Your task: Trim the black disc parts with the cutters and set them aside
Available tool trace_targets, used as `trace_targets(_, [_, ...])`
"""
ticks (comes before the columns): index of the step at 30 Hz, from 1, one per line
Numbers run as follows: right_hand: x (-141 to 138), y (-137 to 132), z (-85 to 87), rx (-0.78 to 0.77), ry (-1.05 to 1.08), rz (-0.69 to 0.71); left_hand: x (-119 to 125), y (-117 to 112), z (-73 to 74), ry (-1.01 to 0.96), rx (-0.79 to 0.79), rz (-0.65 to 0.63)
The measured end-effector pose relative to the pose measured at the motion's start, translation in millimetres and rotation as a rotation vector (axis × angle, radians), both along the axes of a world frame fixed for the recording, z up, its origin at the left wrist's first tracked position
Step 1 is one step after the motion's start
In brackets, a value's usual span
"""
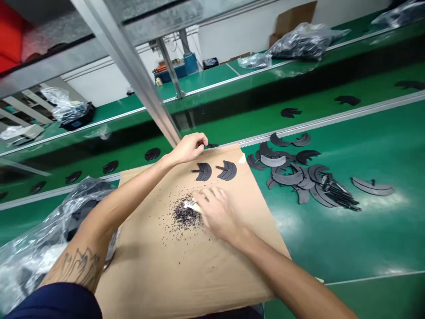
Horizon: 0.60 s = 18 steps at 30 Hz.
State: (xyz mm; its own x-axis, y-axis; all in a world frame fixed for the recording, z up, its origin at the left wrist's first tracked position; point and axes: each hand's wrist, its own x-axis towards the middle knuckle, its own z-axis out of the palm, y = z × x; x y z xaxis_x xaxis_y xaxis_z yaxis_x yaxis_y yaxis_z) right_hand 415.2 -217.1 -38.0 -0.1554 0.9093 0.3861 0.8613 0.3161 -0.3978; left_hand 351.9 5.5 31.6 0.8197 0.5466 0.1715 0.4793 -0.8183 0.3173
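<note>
- Right hand (pixel 217 213) curled, fingers on pale scrap (pixel 191 204), black granules (pixel 184 215) just left
- Left hand (pixel 187 148) pinching dark piece (pixel 210 145) at far edge of cardboard sheet (pixel 212 270), nearer black arc pieces (pixel 202 172)

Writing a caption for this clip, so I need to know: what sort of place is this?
Probably a small factory workshop: there's a long green conveyor-style belt, a heap of black curved parts on it, and clear plastic bags of black parts on another belt.
</note>
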Motion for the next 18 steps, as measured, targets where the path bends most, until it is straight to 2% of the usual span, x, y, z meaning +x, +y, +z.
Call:
trace_targets(3, [2.4,4.6,-1.6,0.142,0.219,-0.094,-63.4,-23.6,3.5,-0.135,-0.148,-0.025])
trace_targets(6, [1.8,11.1,-1.5,0.249,0.406,-0.099,-108.2,-59.0,-6.5,-0.212,-0.288,-0.099])
trace_targets(9, [-3.2,16.9,-1.6,0.173,0.507,0.053,-133.2,-93.4,-16.6,-0.124,-0.328,-0.166])
trace_targets(11, [-7.7,18.3,-1.4,0.071,0.556,0.104,-149.6,-107.6,-15.0,-0.058,-0.309,-0.134])
trace_targets(13, [-11.5,18.2,0.0,-0.019,0.6,0.07,-175.0,-111.4,-5.6,-0.005,-0.27,-0.05])
trace_targets(15, [-13.5,17.9,2.9,-0.086,0.635,0.012,-211.8,-104.5,6.4,0.096,-0.202,0.092])
trace_targets(18, [-13.7,19.9,7.2,-0.137,0.663,-0.051,-275.9,-82.0,17.2,0.379,-0.068,0.44])
